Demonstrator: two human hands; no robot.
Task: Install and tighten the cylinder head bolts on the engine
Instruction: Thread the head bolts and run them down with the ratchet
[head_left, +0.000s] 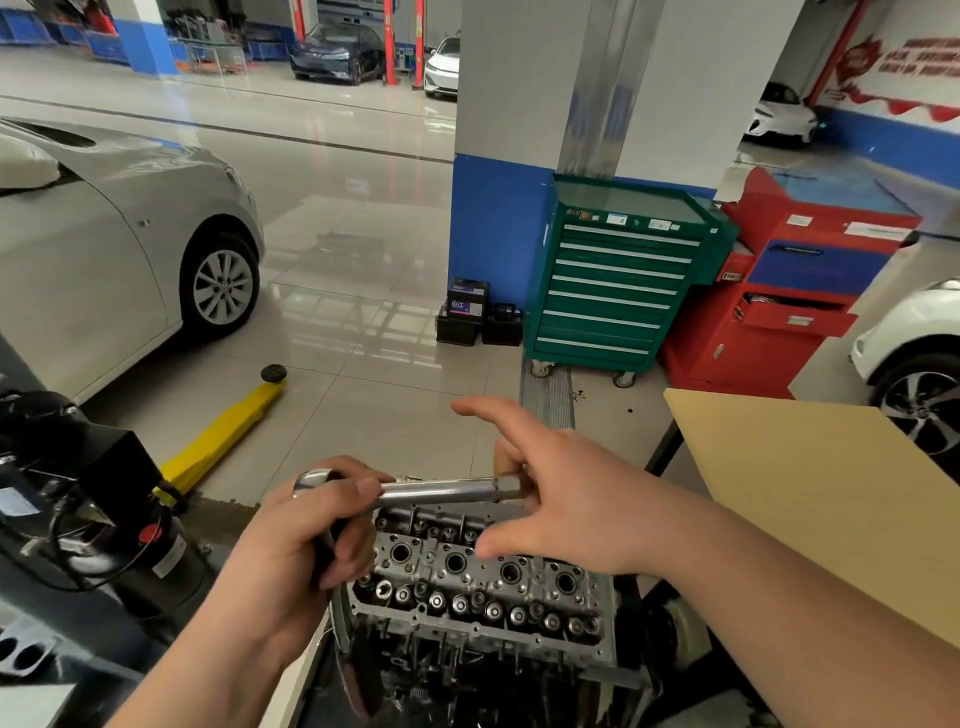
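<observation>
Down at the near middle of the shot sits the engine (478, 597), cylinder head up, with a row of four big round wells across the top and a line of smaller valve bits along its near edge. Just above it both hands are holding a chrome ratchet wrench (431, 491) lying roughly sideways over the far edge of the head.

The left hand (306, 540) is wrapped around the ratchet end, fingers curled tight on it, thumb laid along the shaft. The right hand (550, 499) is at the other tip of the tool, pinching it with a couple of fingers, while the index finger sticks out straight toward the far left and the thumb hangs over the head. Can't tell if a socket is on there.

Far right there's a green tool cabinet (618, 280) beside a red machine (779, 291). A tan board (831, 493) sits right of the engine, a yellow jack arm (223, 436) on the floor to the left, near a silver car (104, 244).
</observation>
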